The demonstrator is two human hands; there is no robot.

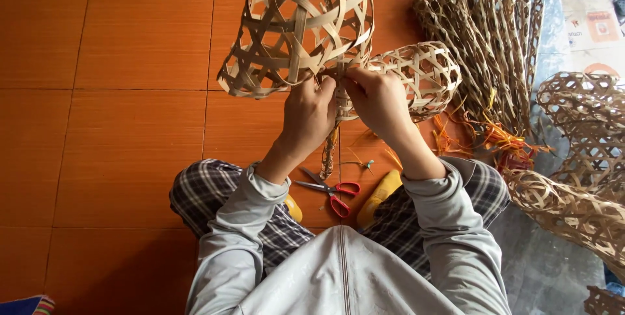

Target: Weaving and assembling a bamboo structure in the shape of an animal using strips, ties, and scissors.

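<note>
Above the tiled floor, left hand and right hand are closing tightly on the basket where it joins its stem; weaving appears complete, binding unfinished, scissors lying below.

Two hands; two woven bamboo cages held; one pair of red-handled scissors; two yellow slippers.

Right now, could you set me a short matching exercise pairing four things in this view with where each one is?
Things:
1. scissors
2. large woven cage
3. bundle of flattened weaves
4. left hand

Places:
A. heaped on the floor at upper right
B. flat on the tiles between the knees
C. gripping the woven stem
D. raised above both hands

Pairs: 1-B, 2-D, 3-A, 4-C
</note>
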